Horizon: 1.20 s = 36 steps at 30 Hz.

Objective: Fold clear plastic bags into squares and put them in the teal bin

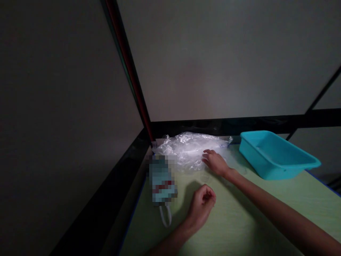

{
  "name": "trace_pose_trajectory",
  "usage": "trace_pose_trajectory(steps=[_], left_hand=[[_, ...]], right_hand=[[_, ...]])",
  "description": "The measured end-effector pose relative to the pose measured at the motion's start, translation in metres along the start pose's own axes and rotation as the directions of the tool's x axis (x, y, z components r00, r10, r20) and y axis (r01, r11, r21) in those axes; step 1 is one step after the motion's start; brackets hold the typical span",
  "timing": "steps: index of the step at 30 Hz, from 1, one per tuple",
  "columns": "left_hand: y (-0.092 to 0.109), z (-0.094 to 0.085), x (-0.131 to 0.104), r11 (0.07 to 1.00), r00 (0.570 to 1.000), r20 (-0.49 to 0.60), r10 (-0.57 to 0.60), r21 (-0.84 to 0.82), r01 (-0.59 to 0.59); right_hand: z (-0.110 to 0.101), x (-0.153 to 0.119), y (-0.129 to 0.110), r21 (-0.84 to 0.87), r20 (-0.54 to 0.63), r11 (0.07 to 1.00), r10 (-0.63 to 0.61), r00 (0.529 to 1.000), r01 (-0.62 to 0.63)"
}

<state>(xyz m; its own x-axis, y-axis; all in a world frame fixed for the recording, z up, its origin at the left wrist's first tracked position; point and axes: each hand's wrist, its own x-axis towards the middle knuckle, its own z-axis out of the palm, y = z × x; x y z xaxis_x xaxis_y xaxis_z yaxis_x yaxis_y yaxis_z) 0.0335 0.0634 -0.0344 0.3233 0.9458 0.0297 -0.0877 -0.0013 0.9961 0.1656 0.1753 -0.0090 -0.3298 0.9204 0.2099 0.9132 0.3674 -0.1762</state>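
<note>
A crumpled clear plastic bag (pixel 186 145) lies along the back of the green table. My right hand (pixel 215 163) reaches to the bag's right front part, its fingers apart and at the plastic; whether they press on it I cannot tell. Nearer to me, my left hand (pixel 201 204) is curled closed just above the tabletop, with a hollow between fingers and thumb and nothing seen inside. To its left is a blurred-out, phone-like flat item (pixel 162 181) with a pale strap loop (pixel 165 216) at its near end.
A turquoise plastic basin (pixel 277 170) stands at the table's right side, beyond my right forearm. Grey walls with dark trim (pixel 226 124) close in behind and to the left. The green table (pixel 239 224) has a blue edge.
</note>
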Motion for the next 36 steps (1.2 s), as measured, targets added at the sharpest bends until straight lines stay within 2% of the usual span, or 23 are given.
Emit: trace_pose_trajectory(steps=[10, 17, 24, 30, 33, 36], left_hand=[[0.000, 0.000, 0.001, 1.000, 1.000, 0.003, -0.003, -0.005, 0.003], [0.001, 0.000, 0.001, 1.000, 1.000, 0.002, -0.007, -0.014, 0.007], [0.003, 0.000, 0.001, 1.000, 1.000, -0.004, -0.008, -0.020, 0.008], [0.003, 0.000, 0.001, 1.000, 1.000, -0.014, -0.018, -0.026, 0.018], [0.003, -0.001, 0.001, 0.999, 1.000, -0.018, -0.025, -0.031, 0.024], [0.003, -0.001, 0.001, 0.999, 0.999, -0.018, -0.029, -0.034, 0.029]], right_hand=[[0.000, 0.015, 0.014, 0.086, -0.010, 0.992, 0.092, 0.996, -0.090], [-0.015, 0.021, 0.026, 0.183, -0.012, 0.980, 0.078, 0.997, -0.075], [-0.037, 0.011, 0.031, 0.269, -0.141, 0.963, 0.029, 0.990, 0.010], [-0.055, -0.005, 0.033, 0.333, -0.283, 0.941, 0.036, 0.959, 0.063], [-0.058, -0.020, 0.033, 0.327, -0.316, 0.942, 0.028, 0.948, 0.081], [-0.050, -0.033, 0.033, 0.287, -0.279, 0.953, -0.013, 0.960, 0.096]])
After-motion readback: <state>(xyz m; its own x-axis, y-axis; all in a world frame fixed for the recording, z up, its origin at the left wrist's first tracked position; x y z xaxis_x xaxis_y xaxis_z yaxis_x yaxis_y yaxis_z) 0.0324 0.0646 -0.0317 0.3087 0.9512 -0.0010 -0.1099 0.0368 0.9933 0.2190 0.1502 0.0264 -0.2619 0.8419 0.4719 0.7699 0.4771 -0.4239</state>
